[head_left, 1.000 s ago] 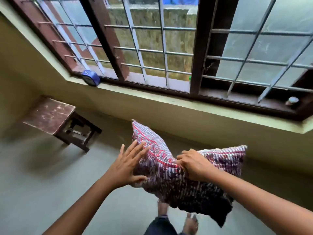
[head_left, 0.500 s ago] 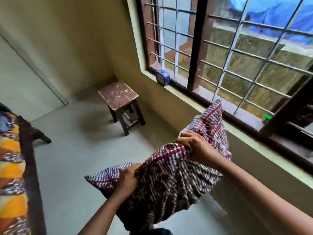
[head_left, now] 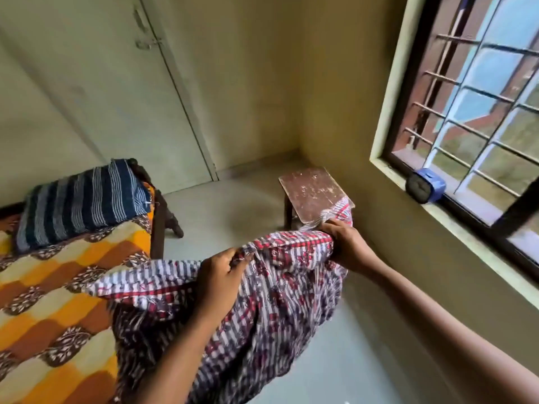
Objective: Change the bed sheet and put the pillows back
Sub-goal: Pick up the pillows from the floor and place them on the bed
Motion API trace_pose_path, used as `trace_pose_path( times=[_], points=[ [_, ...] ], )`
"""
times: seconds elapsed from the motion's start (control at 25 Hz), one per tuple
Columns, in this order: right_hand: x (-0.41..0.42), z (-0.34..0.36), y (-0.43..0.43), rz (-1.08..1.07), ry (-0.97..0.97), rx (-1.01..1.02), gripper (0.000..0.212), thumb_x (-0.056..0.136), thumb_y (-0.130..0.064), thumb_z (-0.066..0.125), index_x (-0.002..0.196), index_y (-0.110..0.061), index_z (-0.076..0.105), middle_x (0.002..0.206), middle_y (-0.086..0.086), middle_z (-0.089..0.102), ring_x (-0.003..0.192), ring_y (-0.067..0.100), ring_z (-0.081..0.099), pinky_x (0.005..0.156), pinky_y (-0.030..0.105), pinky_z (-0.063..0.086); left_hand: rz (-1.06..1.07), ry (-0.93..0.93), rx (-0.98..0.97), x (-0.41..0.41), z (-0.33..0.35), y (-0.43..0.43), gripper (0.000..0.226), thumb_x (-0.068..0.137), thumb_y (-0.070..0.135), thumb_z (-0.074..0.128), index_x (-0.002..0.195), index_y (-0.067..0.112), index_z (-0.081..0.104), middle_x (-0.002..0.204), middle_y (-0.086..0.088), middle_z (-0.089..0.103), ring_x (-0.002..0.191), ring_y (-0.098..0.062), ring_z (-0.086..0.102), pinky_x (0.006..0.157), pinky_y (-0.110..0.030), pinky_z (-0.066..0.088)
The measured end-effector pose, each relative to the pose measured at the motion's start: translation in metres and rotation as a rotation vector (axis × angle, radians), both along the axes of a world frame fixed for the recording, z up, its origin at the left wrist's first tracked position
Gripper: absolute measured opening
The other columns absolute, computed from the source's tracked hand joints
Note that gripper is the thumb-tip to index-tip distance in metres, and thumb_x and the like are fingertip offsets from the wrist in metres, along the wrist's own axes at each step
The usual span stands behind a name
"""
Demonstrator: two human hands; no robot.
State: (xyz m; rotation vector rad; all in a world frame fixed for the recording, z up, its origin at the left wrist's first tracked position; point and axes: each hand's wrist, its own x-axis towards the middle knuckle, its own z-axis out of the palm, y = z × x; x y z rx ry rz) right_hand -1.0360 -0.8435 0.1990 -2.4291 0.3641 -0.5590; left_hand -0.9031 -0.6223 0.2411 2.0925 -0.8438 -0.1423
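Observation:
I hold a pillow [head_left: 280, 293] in a red, white and dark checked cover in front of me, beside the bed. My left hand [head_left: 221, 275] grips its top edge near the middle. My right hand [head_left: 347, 243] grips the far upper corner, over by the stool. The pillow hangs down between my arms, its left corner over the bed's edge. The bed [head_left: 52, 310] at the left carries an orange, brown and cream patterned sheet. A blue striped pillow [head_left: 81, 202] lies at the bed's far end.
A worn wooden stool [head_left: 312, 191] stands in the corner by the wall. A blue clock [head_left: 425, 186] sits on the window sill [head_left: 466, 228] at the right, behind barred panes. A closed door [head_left: 116, 83] is straight ahead. Grey floor [head_left: 233, 205] lies between bed and stool.
My view has swung left from the window to the bed. My left hand went from an open palm on the pillow to a grip, and the pillow moved toward the bed.

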Motion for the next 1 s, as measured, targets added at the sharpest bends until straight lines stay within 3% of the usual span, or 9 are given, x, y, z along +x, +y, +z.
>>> trace_pose_path(
  times=[0.08,0.2,0.32,0.4,0.48,0.6,0.72,0.88,1.0],
  points=[
    [0.058,-0.003,0.0,0.011,-0.021,0.005,0.032,0.066,-0.013,0.06,0.097,-0.012,0.066,0.092,0.008,0.063,0.085,0.022,0.061,0.071,0.031,0.049,0.091,0.087,-0.04,0.037,0.014,-0.001,0.023,0.089,0.024,0.058,0.07,0.01,0.058,0.033,0.007,0.031,0.031,-0.008,0.024,0.042,-0.025,0.016],
    [0.152,0.001,-0.004,0.11,-0.032,-0.032,0.038,0.069,-0.013,0.059,0.106,-0.007,0.066,0.103,0.013,0.064,0.091,0.032,0.063,0.076,0.04,0.053,0.252,0.171,-0.141,0.095,0.027,0.003,0.023,0.089,0.022,0.058,0.068,0.016,0.05,0.029,0.006,0.022,0.03,-0.008,0.017,0.04,-0.023,0.011],
    [0.242,0.006,-0.013,0.273,-0.07,-0.069,0.039,0.072,-0.009,0.065,0.111,-0.011,0.065,0.107,0.01,0.065,0.095,0.03,0.064,0.078,0.042,0.054,0.46,0.217,-0.216,0.159,0.03,0.001,0.031,0.086,0.028,0.062,0.074,-0.001,0.059,0.031,0.009,0.017,0.031,-0.006,0.013,0.04,-0.022,0.012],
    [0.291,0.012,-0.024,0.352,-0.111,-0.088,0.041,0.071,-0.006,0.069,0.111,-0.009,0.065,0.107,0.01,0.066,0.096,0.03,0.064,0.08,0.037,0.054,0.58,0.292,-0.263,0.192,0.036,-0.005,0.035,0.082,0.032,0.065,0.077,-0.002,0.06,0.031,0.01,0.021,0.031,-0.004,0.016,0.04,-0.02,0.017],
    [0.348,0.02,-0.04,0.456,-0.131,-0.099,0.043,0.069,-0.003,0.073,0.111,-0.005,0.065,0.106,0.013,0.066,0.096,0.027,0.065,0.084,0.025,0.048,0.674,0.378,-0.366,0.229,0.045,-0.016,0.034,0.077,0.034,0.069,0.06,0.01,0.052,0.034,0.013,0.027,0.037,-0.005,0.024,0.046,-0.021,0.023],
    [0.444,0.036,-0.058,0.639,-0.177,-0.095,0.042,0.068,-0.005,0.071,0.109,-0.003,0.065,0.103,0.013,0.066,0.097,0.012,0.058,0.087,0.006,0.035,0.791,0.431,-0.451,0.292,0.061,-0.032,0.033,0.07,0.039,0.073,0.058,0.013,0.055,0.059,-0.008,0.054,0.06,-0.018,0.046,0.061,-0.026,0.036],
    [0.531,0.045,-0.072,0.816,-0.174,-0.063,0.046,0.069,-0.004,0.074,0.114,-0.005,0.064,0.107,0.01,0.066,0.1,0.001,0.05,0.091,0.0,0.032,0.897,0.475,-0.484,0.349,0.07,-0.046,0.039,0.06,0.046,0.075,0.069,0.01,0.068,0.086,-0.025,0.067,0.082,-0.037,0.063,0.086,-0.047,0.049],
    [0.656,0.038,-0.099,0.961,-0.09,-0.074,0.048,0.075,-0.008,0.072,0.121,-0.009,0.059,0.117,0.01,0.064,0.109,0.013,0.055,0.095,0.014,0.038,0.954,0.427,-0.531,0.442,0.065,-0.072,0.02,0.068,0.04,0.072,0.065,0.02,0.073,0.082,-0.024,0.068,0.079,-0.033,0.065,0.082,-0.049,0.051],
    [0.755,0.042,-0.111,1.055,-0.099,-0.022,0.047,0.084,-0.038,0.062,0.125,-0.017,0.054,0.119,0.005,0.061,0.111,0.002,0.048,0.098,0.006,0.032,0.981,0.405,-0.567,0.533,0.065,-0.084,0.026,0.073,0.034,0.07,0.067,0.009,0.068,0.065,-0.008,0.071,0.066,-0.025,0.068,0.071,-0.039,0.056]
  ],
)
